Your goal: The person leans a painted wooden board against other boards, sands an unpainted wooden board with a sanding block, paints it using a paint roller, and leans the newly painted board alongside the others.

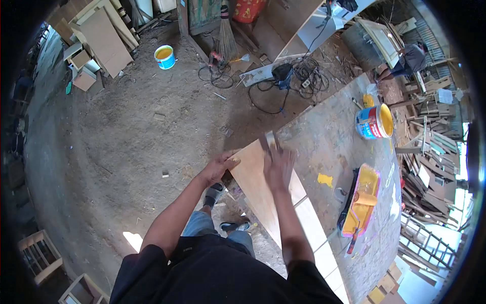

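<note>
Your left hand (223, 166) is closed on the upper left corner of the wooden board (250, 169), just off the middle of your view toward 8 o'clock. Your right hand (279, 164), toward 4 o'clock from the middle, is closed around a flat tool (269, 142) at the board's upper end; both are blurred, so you cannot tell the tool's exact kind or just how your fingers sit on it.

The wooden board runs from the middle down toward 5 o'clock, along the near left edge of the surface (324, 137). Along its right side lies a pale strip (311, 223) crossed by dark lines.

At 4 o'clock on the surface, well apart from your right hand, is a paint tray (375, 177) with yellow inside. A roller (365, 198) lies in it, its handle pointing to about 6 o'clock and past the rim. Between board and tray is a yellow patch (325, 180). An open paint bucket (368, 123) stands at 2 to 3 o'clock, yellow inside.

On the ground, a smaller bucket (165, 62) is at 11, a broom (228, 40) at 12 and tangled cables (310, 76) at 1. Another person (412, 58) is farther off at 2 o'clock, and flat panels (104, 43) lean together at 10
</note>
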The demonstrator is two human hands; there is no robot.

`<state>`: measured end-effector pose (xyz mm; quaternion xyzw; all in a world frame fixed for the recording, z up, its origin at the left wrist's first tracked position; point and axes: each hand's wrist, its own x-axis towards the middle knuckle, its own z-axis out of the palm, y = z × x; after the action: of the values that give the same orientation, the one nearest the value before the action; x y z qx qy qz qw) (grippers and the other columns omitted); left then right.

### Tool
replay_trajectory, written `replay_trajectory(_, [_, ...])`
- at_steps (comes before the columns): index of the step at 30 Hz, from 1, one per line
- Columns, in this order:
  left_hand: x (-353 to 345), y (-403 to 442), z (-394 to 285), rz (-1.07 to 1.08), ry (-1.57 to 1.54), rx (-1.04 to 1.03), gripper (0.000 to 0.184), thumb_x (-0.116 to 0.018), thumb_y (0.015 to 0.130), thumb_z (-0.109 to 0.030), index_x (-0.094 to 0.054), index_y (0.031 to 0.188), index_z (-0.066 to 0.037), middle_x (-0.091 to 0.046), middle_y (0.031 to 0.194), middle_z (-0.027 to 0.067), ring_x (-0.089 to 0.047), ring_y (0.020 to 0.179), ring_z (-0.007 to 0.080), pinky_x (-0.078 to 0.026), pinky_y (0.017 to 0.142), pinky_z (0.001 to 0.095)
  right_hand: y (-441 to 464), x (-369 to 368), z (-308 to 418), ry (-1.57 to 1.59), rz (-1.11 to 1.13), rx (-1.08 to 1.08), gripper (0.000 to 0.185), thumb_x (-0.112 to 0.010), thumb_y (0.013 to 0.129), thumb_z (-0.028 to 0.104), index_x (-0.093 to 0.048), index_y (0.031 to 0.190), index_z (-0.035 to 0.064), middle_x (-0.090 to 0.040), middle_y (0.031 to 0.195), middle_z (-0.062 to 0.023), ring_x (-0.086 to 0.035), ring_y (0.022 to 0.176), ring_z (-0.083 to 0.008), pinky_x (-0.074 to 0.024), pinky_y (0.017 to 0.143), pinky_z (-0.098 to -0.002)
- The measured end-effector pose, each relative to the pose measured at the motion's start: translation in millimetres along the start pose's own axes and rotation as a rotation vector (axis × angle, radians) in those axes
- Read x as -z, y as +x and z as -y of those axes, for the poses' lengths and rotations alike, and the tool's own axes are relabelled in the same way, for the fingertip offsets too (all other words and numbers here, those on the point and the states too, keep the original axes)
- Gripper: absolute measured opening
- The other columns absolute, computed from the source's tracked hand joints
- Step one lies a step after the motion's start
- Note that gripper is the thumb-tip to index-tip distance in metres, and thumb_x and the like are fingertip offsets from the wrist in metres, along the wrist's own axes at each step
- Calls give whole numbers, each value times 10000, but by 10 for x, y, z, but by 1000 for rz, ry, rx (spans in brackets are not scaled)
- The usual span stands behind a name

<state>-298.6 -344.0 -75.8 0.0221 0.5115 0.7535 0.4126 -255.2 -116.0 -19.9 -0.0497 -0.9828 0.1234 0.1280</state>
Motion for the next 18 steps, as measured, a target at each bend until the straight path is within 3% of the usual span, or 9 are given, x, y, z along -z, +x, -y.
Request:
replay_trajectory(2, [71, 73, 69, -24, 144, -12, 555, -658, 1047, -281, -530, 1531, -40, -674, 1376, 39, -621, 1211, 136, -470, 1076, 317, 63, 19, -7, -21, 1, 23, 413, -732, 926, 224, -708, 1302, 54, -598, 1174, -247, -529, 1141, -435, -425, 1033, -557])
replay_trajectory(6, [29, 16, 41, 15, 22, 61, 546, -655, 1052, -298, -542, 1521, -43, -665, 1394, 44, -611, 1255, 157, -454, 1110, 328, 542, -141, -115, 61, 14, -120, 404, -693, 956, 226, -701, 1328, 70, -593, 1158, -272, -545, 1086, -452, -415, 1013, -599])
replay_trajectory(8, [31, 24, 35, -19, -121, 78, 621, -556, 1082, -487, -548, 1514, -40, -652, 1426, 68, -597, 1307, 193, -430, 1147, 348, 562, -204, -119, 6, -9, -125, 400, -610, 1014, 241, -672, 1376, 80, -618, 1190, -322, -571, 1103, -498, -418, 1001, -639])
replay_trajectory(9, [51, 38, -7, -18, -113, 69, 621, -556, 1082, -487, -548, 1514, -40, -652, 1426, 68, -597, 1307, 193, -430, 1147, 348, 375, -257, -65, -39, -8, -40, 413, -594, 1020, 260, -663, 1381, 72, -621, 1196, -323, -568, 1118, -508, -423, 1010, -638])
replay_trajectory(11, [57, 10, -47, -10, -408, 147, 854, -369, 1054, -718, -531, 1521, -21, -625, 1471, 100, -573, 1355, 230, -389, 1189, 379, -274, -335, 292, -115, 94, 25, 456, -546, 1033, 309, -620, 1429, 95, -619, 1239, -326, -566, 1163, -520, -422, 1053, -636])
replay_trajectory(12, [55, -14, -98, -16, -409, 148, 854, -369, 1054, -718, -531, 1521, -21, -625, 1471, 100, -573, 1355, 230, -389, 1189, 379, -471, -141, 507, 28, 269, 133, 535, -686, 928, 207, -593, 1450, 136, -579, 1230, -286, -561, 1116, -459, -448, 1002, -585])
replay_trajectory(14, [48, -60, -172, 14, -417, 125, 1066, -191, 978, -854, -506, 1531, 0, -587, 1522, 120, -542, 1396, 245, -337, 1225, 398, -447, -109, 590, -36, 227, 211, 487, -624, 976, 228, -599, 1454, 140, -601, 1242, -296, -574, 1122, -459, -448, 994, -587])
replay_trajectory(16, [65, 18, -102, 40, -410, 115, 1085, -177, 969, -864, -504, 1530, 6, -588, 1521, 119, -540, 1399, 246, -340, 1224, 396, -53, -272, 218, -167, 208, 125, 437, -573, 1034, 262, -616, 1446, 125, -615, 1229, -290, -566, 1119, -462, -447, 992, -586])
replay_trajectory(18, [-46, 41, -166, 45, -354, 81, 1136, -135, 941, -893, -504, 1526, 8, -600, 1506, 118, -540, 1403, 250, -350, 1218, 390, 368, -110, 249, 43, 14, 21, 474, -607, 1013, 233, -587, 1472, 116, -603, 1137, -293, -561, 1095, -462, -436, 969, -596])
